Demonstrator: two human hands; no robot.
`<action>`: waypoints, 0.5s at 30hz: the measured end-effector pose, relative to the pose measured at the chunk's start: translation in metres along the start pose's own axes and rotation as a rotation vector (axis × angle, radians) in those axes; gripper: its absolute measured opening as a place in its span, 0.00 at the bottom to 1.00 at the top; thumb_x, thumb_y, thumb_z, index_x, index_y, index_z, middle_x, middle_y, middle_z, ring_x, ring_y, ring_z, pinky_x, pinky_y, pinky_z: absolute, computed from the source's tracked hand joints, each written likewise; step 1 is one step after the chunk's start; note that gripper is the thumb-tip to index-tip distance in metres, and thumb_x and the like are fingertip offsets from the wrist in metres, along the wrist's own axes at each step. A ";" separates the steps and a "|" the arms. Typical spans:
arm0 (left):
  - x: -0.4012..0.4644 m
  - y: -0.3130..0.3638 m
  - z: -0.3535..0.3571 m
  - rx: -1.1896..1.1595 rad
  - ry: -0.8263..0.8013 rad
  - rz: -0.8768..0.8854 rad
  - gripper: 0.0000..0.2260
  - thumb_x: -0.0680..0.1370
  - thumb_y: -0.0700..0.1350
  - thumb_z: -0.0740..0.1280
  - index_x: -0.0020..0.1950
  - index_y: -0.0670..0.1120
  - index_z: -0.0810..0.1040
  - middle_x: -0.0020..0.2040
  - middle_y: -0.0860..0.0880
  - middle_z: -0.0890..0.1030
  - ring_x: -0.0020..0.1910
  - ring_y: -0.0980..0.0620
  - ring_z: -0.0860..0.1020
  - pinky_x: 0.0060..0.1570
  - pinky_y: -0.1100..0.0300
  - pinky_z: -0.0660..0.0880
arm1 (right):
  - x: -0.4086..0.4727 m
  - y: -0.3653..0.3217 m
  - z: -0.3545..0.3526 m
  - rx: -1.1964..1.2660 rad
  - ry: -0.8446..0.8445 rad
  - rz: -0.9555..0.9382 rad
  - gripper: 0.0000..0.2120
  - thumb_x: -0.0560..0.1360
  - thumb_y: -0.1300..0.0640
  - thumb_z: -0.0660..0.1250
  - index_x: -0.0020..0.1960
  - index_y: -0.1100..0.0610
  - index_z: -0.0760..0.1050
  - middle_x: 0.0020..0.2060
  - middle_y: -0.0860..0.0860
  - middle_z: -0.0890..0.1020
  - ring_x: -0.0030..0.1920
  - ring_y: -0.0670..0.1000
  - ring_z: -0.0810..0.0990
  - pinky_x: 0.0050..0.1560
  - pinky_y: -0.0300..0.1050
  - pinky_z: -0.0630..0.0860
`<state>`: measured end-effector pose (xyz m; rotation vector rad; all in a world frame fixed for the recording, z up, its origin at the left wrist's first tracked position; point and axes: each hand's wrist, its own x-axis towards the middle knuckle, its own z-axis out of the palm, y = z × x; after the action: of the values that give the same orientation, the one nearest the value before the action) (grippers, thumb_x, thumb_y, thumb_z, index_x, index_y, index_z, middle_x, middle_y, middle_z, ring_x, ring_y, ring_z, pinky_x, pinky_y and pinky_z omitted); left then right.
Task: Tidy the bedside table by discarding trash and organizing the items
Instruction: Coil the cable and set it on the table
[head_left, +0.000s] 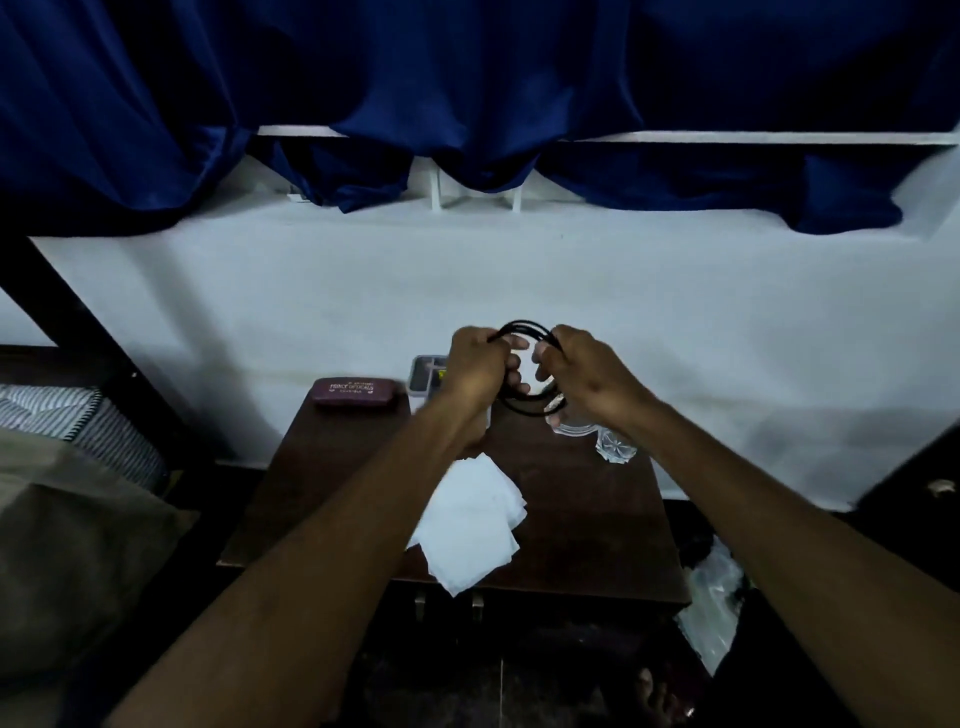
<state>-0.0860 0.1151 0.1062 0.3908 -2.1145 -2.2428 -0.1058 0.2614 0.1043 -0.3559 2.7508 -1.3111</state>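
A black cable (524, 327) is wound into a coil above the back of the dark wooden bedside table (597, 514). My left hand (475, 371) grips the coil's left side and my right hand (584, 371) grips its right side. On the table lie white tissue papers (467, 525) near the front, a maroon spectacle case (356, 396) at the back left, and a phone (427, 371) partly hidden behind my left hand. A clear glass (613, 444) stands at the back right, below my right wrist.
A bed with a striped pillow (78, 421) and an olive cushion (67, 561) is on the left. A clear plastic bag (714, 603) sits on the floor right of the table. Blue curtains (467, 78) hang over the white wall behind.
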 end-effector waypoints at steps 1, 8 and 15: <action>0.004 -0.014 0.006 -0.036 0.043 -0.052 0.11 0.84 0.33 0.58 0.46 0.39 0.78 0.31 0.46 0.70 0.28 0.49 0.69 0.30 0.59 0.73 | 0.004 0.009 0.006 0.042 -0.017 0.024 0.11 0.85 0.51 0.61 0.52 0.58 0.74 0.45 0.54 0.84 0.32 0.65 0.85 0.30 0.52 0.82; 0.042 -0.088 0.038 -0.282 0.231 -0.344 0.13 0.83 0.34 0.55 0.61 0.40 0.77 0.32 0.47 0.72 0.25 0.52 0.71 0.29 0.63 0.69 | 0.045 0.068 0.024 0.146 -0.210 0.044 0.08 0.85 0.54 0.62 0.57 0.56 0.77 0.41 0.56 0.79 0.33 0.54 0.77 0.31 0.47 0.74; 0.077 -0.141 0.038 -0.123 0.137 -0.441 0.13 0.82 0.43 0.65 0.63 0.38 0.79 0.52 0.38 0.84 0.45 0.41 0.84 0.33 0.58 0.79 | 0.106 0.108 0.029 -0.369 -0.394 0.053 0.11 0.86 0.59 0.56 0.53 0.61 0.76 0.47 0.53 0.78 0.47 0.54 0.77 0.43 0.46 0.69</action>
<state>-0.1473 0.1471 -0.0434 1.0602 -1.9592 -2.4562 -0.2231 0.2803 0.0060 -0.4973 2.6196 -0.6274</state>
